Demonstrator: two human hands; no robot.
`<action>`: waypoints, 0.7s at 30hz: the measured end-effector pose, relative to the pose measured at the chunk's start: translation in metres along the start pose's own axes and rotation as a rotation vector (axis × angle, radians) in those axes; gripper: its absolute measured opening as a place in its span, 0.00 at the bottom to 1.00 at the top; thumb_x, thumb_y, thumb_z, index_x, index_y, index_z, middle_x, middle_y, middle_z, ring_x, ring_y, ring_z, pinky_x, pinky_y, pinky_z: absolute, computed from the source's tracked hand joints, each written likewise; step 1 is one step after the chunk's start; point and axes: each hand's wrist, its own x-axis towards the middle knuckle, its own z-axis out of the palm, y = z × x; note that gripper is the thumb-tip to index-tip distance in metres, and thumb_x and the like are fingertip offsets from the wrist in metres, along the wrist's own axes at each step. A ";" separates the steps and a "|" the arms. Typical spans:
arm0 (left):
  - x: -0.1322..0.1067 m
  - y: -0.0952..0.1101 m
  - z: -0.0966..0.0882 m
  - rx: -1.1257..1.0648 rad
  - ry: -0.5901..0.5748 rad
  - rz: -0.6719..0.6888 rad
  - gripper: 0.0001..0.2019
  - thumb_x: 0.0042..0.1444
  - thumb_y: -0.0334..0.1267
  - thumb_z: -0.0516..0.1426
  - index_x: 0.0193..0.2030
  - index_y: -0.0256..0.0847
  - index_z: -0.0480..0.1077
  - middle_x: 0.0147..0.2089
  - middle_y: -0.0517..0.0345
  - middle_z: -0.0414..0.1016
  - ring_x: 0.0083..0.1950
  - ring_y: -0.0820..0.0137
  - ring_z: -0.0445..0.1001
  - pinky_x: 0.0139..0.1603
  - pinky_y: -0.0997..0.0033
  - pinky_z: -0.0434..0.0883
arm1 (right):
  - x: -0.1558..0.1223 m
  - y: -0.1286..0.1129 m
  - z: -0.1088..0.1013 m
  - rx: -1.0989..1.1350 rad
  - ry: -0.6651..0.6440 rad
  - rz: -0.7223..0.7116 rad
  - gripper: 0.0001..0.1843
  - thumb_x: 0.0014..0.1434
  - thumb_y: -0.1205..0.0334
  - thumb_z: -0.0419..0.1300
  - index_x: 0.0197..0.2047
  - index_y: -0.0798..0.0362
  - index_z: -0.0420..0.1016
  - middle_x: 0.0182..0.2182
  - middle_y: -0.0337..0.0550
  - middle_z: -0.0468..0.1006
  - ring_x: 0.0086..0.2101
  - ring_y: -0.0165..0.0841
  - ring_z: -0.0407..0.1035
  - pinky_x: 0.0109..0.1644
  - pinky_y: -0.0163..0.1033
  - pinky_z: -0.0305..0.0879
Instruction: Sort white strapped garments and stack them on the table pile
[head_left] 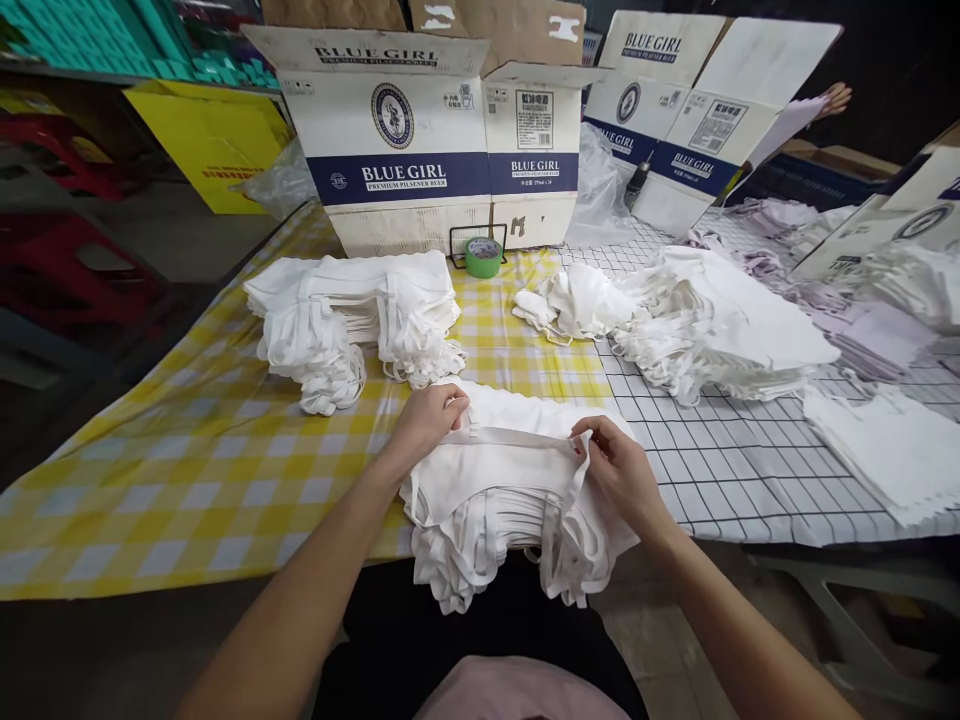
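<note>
A stack of white strapped garments (517, 510) lies at the table's front edge, its straps hanging down toward me. My left hand (439, 415) pinches the upper left of the top white garment (502, 455). At its right side, my right hand (611, 455) grips the same garment near a strap, fingers closed. Between both hands the garment's edge is drawn fairly straight. Beyond my left hand sits another neat stack of white garments (360, 280), straps toward me. Farther right is a larger white pile (735, 310), with a crumpled white garment (581, 300) beside it.
Blue Girl cartons (420, 130) stand along the back, with green tape (483, 258) on a black wire holder before one. Lilac garments (862, 320) and a flat white stack (892, 445) lie right. Another person's hand (834, 98) shows at back right. Red stools (60, 150) stand left.
</note>
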 end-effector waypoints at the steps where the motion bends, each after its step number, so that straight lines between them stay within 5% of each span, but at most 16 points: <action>1: 0.000 0.001 0.000 0.005 0.003 0.000 0.15 0.52 0.42 0.48 0.33 0.37 0.74 0.19 0.62 0.71 0.20 0.74 0.64 0.26 0.73 0.58 | 0.001 0.000 0.000 0.067 -0.003 0.034 0.08 0.60 0.60 0.50 0.39 0.51 0.67 0.27 0.38 0.69 0.27 0.30 0.63 0.32 0.35 0.60; 9: -0.001 0.002 0.003 0.025 0.038 0.007 0.15 0.52 0.41 0.48 0.32 0.37 0.74 0.18 0.63 0.69 0.21 0.73 0.64 0.28 0.72 0.57 | 0.004 0.000 0.001 0.445 -0.026 0.238 0.14 0.59 0.51 0.53 0.42 0.51 0.69 0.34 0.43 0.76 0.33 0.32 0.69 0.37 0.37 0.65; 21: -0.007 -0.004 0.007 -0.048 0.067 -0.023 0.13 0.53 0.43 0.50 0.34 0.41 0.73 0.20 0.64 0.69 0.21 0.73 0.65 0.25 0.74 0.57 | 0.002 0.004 0.001 0.596 0.008 0.267 0.10 0.57 0.54 0.59 0.37 0.51 0.72 0.34 0.40 0.75 0.29 0.27 0.62 0.35 0.33 0.58</action>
